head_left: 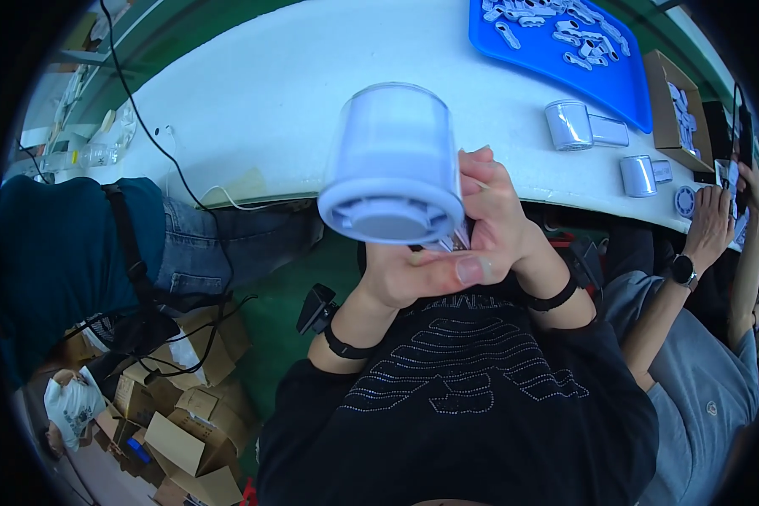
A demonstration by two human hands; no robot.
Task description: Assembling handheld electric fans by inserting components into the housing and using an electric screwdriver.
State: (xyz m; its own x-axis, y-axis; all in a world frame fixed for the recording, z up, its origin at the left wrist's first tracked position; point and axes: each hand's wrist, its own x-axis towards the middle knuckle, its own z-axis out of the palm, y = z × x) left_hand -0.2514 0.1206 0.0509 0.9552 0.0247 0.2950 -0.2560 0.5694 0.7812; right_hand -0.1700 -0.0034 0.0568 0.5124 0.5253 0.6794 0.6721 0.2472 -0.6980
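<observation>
A pale, shiny cylindrical housing point(392, 148) is raised in front of me, over the table's near edge. Its slotted round end faces toward me and slightly downward. My left hand point(396, 274) grips it from below, with the thumb laid across toward the right and its other fingers mostly hidden. On the other side, my right hand point(506, 211) is curled close around a narrow part beside the cylinder. That narrow part is largely covered by my fingers. Both hands meet just under the housing's right side.
On the white table point(253, 101), a blue tray point(628, 97) holds several small pale parts. Two similar cylinders with handles point(569, 126) lie near a cardboard box point(659, 110). A co-worker's hand point(713, 221) works at right. Another person point(76, 253) sits left, above cardboard boxes point(198, 447).
</observation>
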